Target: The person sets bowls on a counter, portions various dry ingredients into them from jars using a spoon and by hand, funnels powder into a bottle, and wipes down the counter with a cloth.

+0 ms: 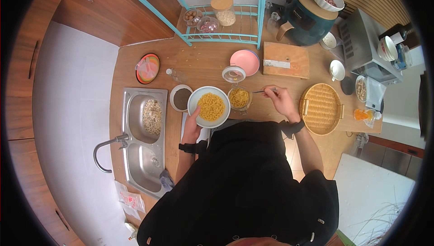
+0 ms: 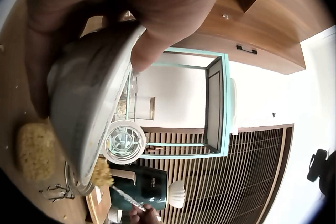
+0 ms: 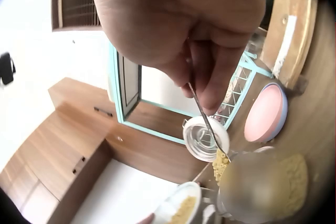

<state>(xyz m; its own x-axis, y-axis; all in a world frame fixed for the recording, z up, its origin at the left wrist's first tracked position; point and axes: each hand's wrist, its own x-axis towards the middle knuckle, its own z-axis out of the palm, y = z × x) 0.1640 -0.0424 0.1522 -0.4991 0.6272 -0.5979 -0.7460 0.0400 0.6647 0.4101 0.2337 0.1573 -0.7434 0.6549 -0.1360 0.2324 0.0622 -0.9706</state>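
My left hand grips a white bowl by its side, thumb over the rim. Yellow elbow macaroni fills the middle of the bowl. Right beside it stands a glass jar with more macaroni inside, its clear lid swung back on the far side. My right hand pinches the handle of a metal spoon. In the right wrist view the spoon's head carries a heap of macaroni at the jar's mouth.
Left of the bowl sit a bowl of dark grains and a double sink. Behind the jar are a pink bowl and a wooden board. A wicker tray lies right of my right hand; a turquoise rack stands behind.
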